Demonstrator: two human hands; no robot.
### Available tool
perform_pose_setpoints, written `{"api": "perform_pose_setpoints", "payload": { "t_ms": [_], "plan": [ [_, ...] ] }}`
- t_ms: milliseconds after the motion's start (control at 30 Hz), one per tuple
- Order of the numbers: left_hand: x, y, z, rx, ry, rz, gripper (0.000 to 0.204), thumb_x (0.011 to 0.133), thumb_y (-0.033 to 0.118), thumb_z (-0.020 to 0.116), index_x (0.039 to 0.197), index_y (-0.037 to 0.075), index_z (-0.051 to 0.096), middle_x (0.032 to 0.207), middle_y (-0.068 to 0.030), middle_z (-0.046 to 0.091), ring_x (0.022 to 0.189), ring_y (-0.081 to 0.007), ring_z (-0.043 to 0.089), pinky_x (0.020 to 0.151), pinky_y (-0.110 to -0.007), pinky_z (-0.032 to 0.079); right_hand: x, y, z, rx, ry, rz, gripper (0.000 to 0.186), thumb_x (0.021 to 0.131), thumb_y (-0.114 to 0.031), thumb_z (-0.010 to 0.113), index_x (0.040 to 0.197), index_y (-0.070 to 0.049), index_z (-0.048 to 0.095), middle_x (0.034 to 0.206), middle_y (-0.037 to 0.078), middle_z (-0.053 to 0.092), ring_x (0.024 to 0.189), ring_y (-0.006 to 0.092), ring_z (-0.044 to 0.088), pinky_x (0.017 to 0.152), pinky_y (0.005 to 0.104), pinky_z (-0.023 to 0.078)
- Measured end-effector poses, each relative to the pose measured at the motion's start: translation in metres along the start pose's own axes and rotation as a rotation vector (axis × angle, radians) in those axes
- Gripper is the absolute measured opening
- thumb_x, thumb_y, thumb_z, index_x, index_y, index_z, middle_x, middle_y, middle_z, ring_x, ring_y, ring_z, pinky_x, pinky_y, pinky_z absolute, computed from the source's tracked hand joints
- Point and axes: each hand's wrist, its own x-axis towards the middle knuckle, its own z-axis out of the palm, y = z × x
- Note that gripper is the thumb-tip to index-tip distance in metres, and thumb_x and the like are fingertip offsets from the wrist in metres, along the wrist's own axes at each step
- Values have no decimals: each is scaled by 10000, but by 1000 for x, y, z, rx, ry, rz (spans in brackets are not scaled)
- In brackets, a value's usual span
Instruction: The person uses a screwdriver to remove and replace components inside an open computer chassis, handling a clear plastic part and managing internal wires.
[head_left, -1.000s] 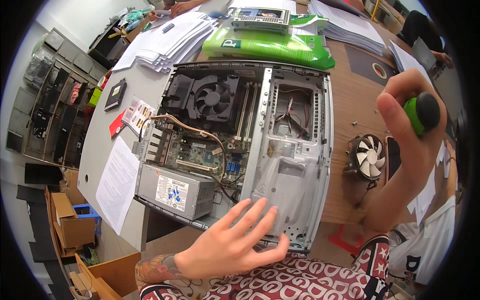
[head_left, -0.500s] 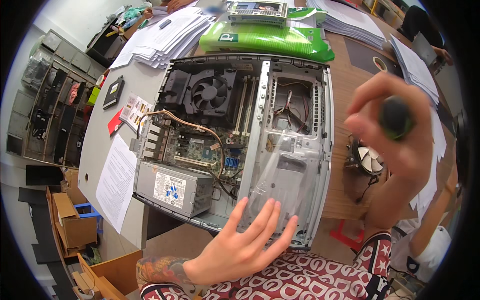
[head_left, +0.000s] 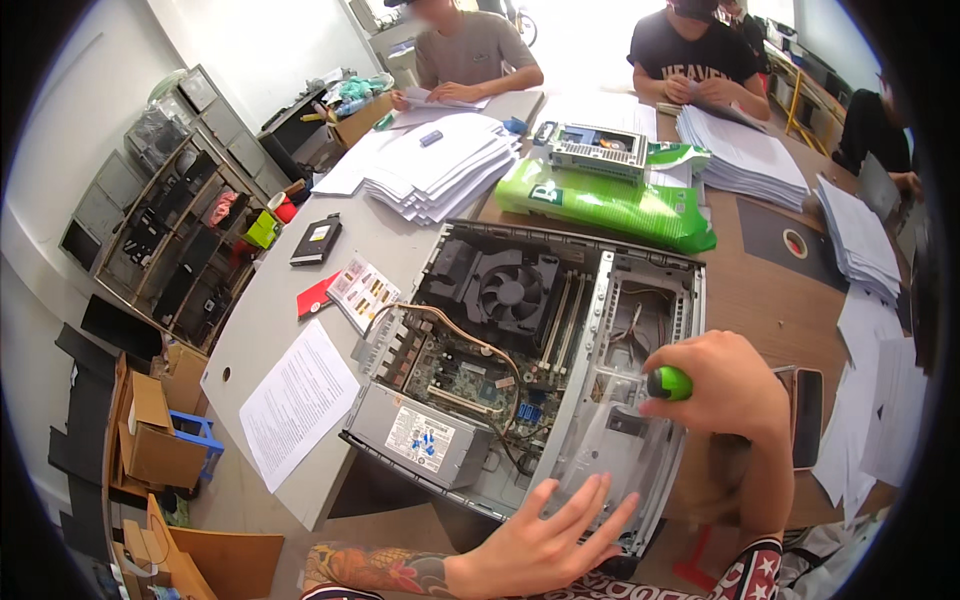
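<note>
An opened desktop computer case [head_left: 575, 400] lies on the table in front of me, with a black fan [head_left: 510, 298], a circuit board [head_left: 465, 375] and a silver power supply [head_left: 420, 430] inside. My left hand [head_left: 545, 550] has its fingers spread over the case's near right part, at the lower end of a clear plastic piece [head_left: 597, 445]. My right hand [head_left: 735, 390] is closed around a green and black screwdriver handle [head_left: 672, 384] above the case's right edge. The screwdriver's shaft cannot be made out.
Beyond the case lie a green bag [head_left: 610, 205] with a metal drive unit [head_left: 600, 150] on top, and paper stacks [head_left: 440, 165]. A black drive [head_left: 316, 240] and a printed sheet [head_left: 297, 405] lie left; a phone [head_left: 806, 420] lies right. Two people sit across the table.
My right hand has moved left with the screwdriver, from beside the case to over its right edge. My left hand stays at the clear plastic. The view has tilted up, showing people opposite.
</note>
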Motion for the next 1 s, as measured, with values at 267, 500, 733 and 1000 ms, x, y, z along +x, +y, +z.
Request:
{"api": "perform_pose_setpoints", "payload": {
  "t_ms": [267,500,733,1000],
  "plan": [
    [2,-5,5,-3,-114,12,543,876,366,564,1303,31,559,1174,-182,613,1130,-243,548,906,-439,419,9,-4,12,-31,-113,20,428,746,-386,742,987,-44,654,769,161,675,770,353,661,719,424,521],
    [9,-8,-22,64,-189,85,487,863,308,612,1271,48,551,1163,-183,565,1205,-304,498,963,-553,376,8,-4,15,-87,-147,27,490,724,-446,761,1008,-61,656,772,152,670,786,352,652,739,417,502],
    [-3,-28,-28,-316,-150,102,410,830,184,586,1214,42,549,1192,-179,536,1210,-335,489,1019,-547,350,10,-7,18,-67,-118,18,455,746,-397,718,1003,-33,625,752,171,671,738,360,662,695,425,522],
    [-7,-31,-27,-200,-126,131,278,792,163,595,1062,98,584,1072,-121,546,1150,-282,515,1038,-537,347,11,-9,21,-81,-72,41,462,733,-394,716,995,-45,566,708,152,652,714,357,651,662,438,503]
  ]
}}
